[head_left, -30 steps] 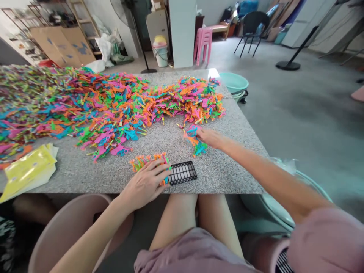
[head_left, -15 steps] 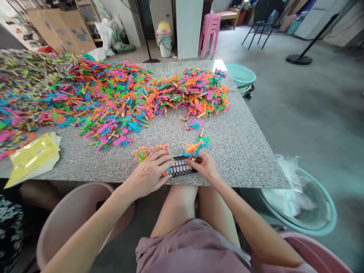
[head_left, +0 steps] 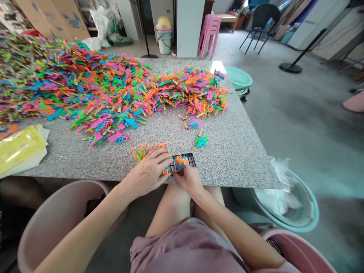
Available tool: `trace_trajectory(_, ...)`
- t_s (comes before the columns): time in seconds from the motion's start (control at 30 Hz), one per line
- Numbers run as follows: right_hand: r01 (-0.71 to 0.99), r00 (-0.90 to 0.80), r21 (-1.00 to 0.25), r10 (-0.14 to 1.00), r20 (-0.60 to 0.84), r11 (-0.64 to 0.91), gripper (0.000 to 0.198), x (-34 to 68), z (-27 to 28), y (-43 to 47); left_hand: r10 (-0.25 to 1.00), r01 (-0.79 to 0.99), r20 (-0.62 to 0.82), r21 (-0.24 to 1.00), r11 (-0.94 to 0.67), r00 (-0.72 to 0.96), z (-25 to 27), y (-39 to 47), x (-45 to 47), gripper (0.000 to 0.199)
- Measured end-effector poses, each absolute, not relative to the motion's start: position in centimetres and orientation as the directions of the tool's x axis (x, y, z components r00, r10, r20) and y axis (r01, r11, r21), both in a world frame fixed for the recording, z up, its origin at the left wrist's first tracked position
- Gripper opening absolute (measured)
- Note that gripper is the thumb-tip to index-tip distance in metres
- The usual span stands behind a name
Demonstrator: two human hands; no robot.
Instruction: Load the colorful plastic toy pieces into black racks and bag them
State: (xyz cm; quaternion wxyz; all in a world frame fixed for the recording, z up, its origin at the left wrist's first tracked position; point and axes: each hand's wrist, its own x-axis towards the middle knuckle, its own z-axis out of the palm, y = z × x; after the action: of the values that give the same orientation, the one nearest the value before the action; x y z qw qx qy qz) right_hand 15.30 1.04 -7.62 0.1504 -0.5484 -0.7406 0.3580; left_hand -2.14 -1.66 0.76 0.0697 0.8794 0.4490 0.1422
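Note:
A small black plastic lattice basket (head_left: pixel 187 156) lies at the table's front edge. My left hand (head_left: pixel 150 167) lies across its left part, fingers bent over it and the thumb on the near side. Small plastic toys with orange ends (head_left: pixel 142 149) stand in a row beside and under that hand. My right hand (head_left: pixel 188 177) is closed on an orange and blue toy (head_left: pixel 181 161) inside the basket's right part; its fingertips are partly hidden. Beyond the basket lies a green and blue toy (head_left: pixel 201 141), with a pink and blue toy (head_left: pixel 193 123) farther back.
A large heap of bright plastic toys (head_left: pixel 113 83) covers the back and left of the granite table (head_left: pixel 233 151). Yellow printed sheets (head_left: pixel 22 148) lie at left. Below stand a pink tub (head_left: pixel 36 223) at left and a teal tub (head_left: pixel 309 223) with clear bags at right.
My right hand has brought the orange and blue toy from behind the basket's right end down into it, moving left and nearer. The left hand stays in place. The view has shifted slightly.

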Motion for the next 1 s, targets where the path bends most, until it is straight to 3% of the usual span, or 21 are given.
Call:
trace_trajectory(0.2,0.801,-0.435,-0.522,0.883,-0.174,0.292,0.022,14.3,-6.1,0.7,0.82,0.765,0.205,0.294,-0.573,0.535,0.9,-1.6,-1.8,0.045)
trace_trajectory(0.3,0.811,-0.478,-0.483,0.851,-0.217,0.332,0.025,14.1,-5.5,0.6,0.826,0.769,0.194,0.301,-0.564,0.53,1.2,-1.5,-1.6,0.042)
trace_trajectory(0.5,0.781,-0.533,-0.49,0.823,-0.197,0.389,0.024,14.1,-5.6,1.0,0.824,0.786,0.175,0.246,-0.567,0.54,1.0,-1.3,-1.5,0.022)
trace_trajectory(0.67,0.735,-0.566,-0.526,0.814,-0.129,0.428,0.022,14.0,-6.1,0.7,0.825,0.808,0.153,0.17,-0.564,0.544,0.4,-0.8,-1.5,0.024)
trace_trajectory(0.8,0.65,-0.679,-0.551,0.726,-0.112,0.523,0.017,16.0,-5.6,4.0,0.826,0.819,0.153,0.125,-0.56,0.542,-0.1,-0.9,-1.8,0.024)
trace_trajectory(0.87,0.688,-0.653,-0.458,0.755,-0.054,0.563,0.019,18.0,-5.1,7.6,0.823,0.821,0.183,0.108,-0.56,0.537,-0.4,-1.0,-2.0,0.026)
trace_trajectory(0.93,0.822,-0.52,-0.243,0.853,0.049,0.515,0.029,20.0,-4.7,11.5,0.814,0.817,0.196,0.086,-0.57,0.547,-0.6,-1.0,-2.2,0.027)
trace_trajectory(1.0,0.815,-0.577,-0.054,0.816,0.02,0.578,0.032,21.7,-4.7,14.9,0.8,0.807,0.197,0.065,-0.587,0.566,-0.8,-1.0,-2.3,0.026)
